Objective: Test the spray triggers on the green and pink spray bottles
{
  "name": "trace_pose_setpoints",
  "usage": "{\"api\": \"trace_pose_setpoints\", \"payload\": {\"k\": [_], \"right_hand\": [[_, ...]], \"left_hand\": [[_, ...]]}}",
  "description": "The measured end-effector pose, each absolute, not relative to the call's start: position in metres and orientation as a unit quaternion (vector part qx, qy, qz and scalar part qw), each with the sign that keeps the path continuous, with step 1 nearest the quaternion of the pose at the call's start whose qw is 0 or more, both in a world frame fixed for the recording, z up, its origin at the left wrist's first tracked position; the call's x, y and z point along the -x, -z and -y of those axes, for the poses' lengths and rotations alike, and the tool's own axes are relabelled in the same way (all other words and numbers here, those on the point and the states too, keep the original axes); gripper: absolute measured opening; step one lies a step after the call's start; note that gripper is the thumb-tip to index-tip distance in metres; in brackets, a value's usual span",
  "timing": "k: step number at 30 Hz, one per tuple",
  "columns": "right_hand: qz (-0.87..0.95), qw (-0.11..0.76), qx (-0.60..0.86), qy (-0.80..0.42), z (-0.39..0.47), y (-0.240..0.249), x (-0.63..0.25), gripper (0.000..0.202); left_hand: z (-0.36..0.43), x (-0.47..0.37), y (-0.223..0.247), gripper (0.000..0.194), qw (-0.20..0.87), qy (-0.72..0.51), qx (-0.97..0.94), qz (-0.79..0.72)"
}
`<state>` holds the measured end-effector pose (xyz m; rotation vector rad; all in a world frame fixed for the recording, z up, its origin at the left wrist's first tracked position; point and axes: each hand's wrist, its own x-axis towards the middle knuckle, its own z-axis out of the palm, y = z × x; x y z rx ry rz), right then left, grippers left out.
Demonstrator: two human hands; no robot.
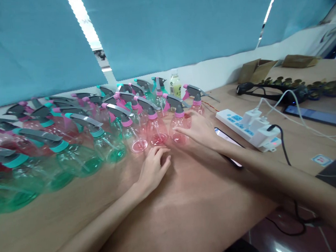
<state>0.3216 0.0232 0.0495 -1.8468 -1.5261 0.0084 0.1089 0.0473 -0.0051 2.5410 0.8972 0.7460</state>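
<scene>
At the right end of the front row, a pink spray bottle (176,122) stands upright, its grey and pink trigger head pointing left. My right hand (199,130) is wrapped round its right side, thumb in front and fingers towards the back. My left hand (153,169) rests on the table just in front of another pink spray bottle (156,129), fingers loosely bent and apart, holding nothing. A clear bottle with a pink collar (132,133) stands to the left of that one. Behind my right hand is one more pink-collared bottle (197,107).
Several green and pink spray bottles (79,159) crowd the left side. A phone (228,142) lies under my right forearm, beside a white power strip (234,123) with plugs. Cables, a black strap device (272,91), and cardboard boxes (256,71) are at the right.
</scene>
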Motion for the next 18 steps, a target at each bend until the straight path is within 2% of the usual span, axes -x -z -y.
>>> {"api": "trace_pose_setpoints", "payload": {"k": [2,7,10,18], "right_hand": [[0.597,0.364,0.715,-0.012,-0.008,-0.050,-0.320,0.057],[0.624,0.366,0.689,-0.035,0.028,-0.048,-0.313,0.057],[0.648,0.359,0.671,-0.033,0.043,-0.043,-0.308,0.062],[0.667,0.376,0.631,-0.128,0.063,-0.053,-0.274,0.052]], "left_hand": [[-0.046,-0.111,0.007,0.019,0.180,-0.275,-0.888,-0.322],[-0.037,-0.115,0.011,0.064,0.239,-0.321,-0.861,-0.315],[-0.029,-0.114,0.012,0.080,0.273,-0.325,-0.857,-0.293],[-0.011,-0.095,0.010,0.091,0.352,-0.343,-0.831,-0.261]]}}
